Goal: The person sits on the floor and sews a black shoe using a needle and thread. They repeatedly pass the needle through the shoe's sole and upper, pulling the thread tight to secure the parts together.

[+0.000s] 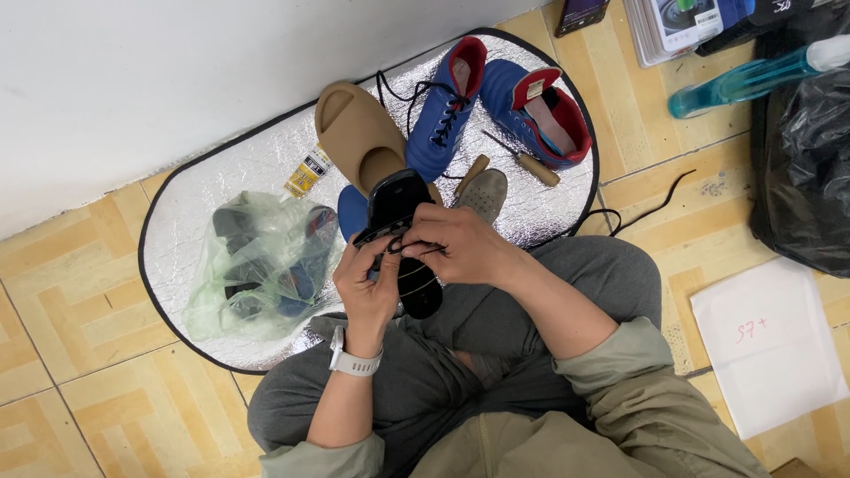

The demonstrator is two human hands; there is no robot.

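I sit cross-legged on a tiled floor with a black shoe [400,205] held over my lap, sole side up. My left hand [365,285], a white watch on its wrist, grips the shoe from the left. My right hand [460,246] lies across the shoe's middle, its fingers pinching a thin black thread or lace there. Beyond the shoe, a tan foam clog [359,133] and two blue high-top shoes [443,111] [542,111] with red lining lie on a silver reflective mat [212,190].
A green plastic bag [257,265] with dark items lies on the mat at left. An awl with a wooden handle [531,164], a grey insole [482,193] and a small yellow tube [307,173] lie nearby. A teal spray bottle [753,78], black bag [806,168] and white paper [766,341] sit right.
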